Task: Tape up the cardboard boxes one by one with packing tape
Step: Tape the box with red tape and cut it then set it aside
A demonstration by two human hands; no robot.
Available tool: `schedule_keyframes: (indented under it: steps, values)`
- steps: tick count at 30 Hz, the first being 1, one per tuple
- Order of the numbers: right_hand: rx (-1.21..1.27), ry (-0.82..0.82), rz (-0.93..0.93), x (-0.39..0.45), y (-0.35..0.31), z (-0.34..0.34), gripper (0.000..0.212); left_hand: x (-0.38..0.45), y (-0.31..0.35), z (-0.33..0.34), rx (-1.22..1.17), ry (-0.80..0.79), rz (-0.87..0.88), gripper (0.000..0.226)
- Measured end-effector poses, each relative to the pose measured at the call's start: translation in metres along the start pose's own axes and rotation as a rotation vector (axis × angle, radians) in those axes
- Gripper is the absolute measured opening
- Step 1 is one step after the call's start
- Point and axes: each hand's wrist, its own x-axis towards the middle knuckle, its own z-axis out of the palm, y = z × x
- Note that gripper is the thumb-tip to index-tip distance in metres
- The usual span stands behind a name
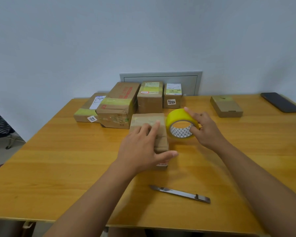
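At centre table, a left hand [140, 147] is pressing flat, fingers straight, on a small brown cardboard box [149, 132]; it looks light, stiff and apt to slide. Just right, the right hand [207, 129] is gripping a yellow roll of packing tape [180, 124] through its core. A steel utility knife [179, 193] is lying nearer, open wood around.
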Motion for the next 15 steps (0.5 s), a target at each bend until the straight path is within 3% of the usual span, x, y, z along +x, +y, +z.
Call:
schedule_keyframes:
  steps: [2,7,11,15]
  values:
    - [-0.01,0.001,0.0,0.0,0.001,0.002,0.068,0.009,0.003,-0.005,-0.015,-0.05,-0.071,0.105]
    - [0.01,0.021,0.002,-0.002,0.006,0.006,0.069,0.027,0.0,-0.005,0.021,-0.14,-0.106,0.079]
    - [0.05,0.03,0.006,-0.003,0.007,0.009,0.069,0.034,-0.009,-0.001,-0.161,-0.277,-0.144,0.094]
    - [0.068,0.045,0.011,-0.005,0.009,0.012,0.07,0.033,-0.008,0.003,-0.126,-0.342,-0.133,0.106]
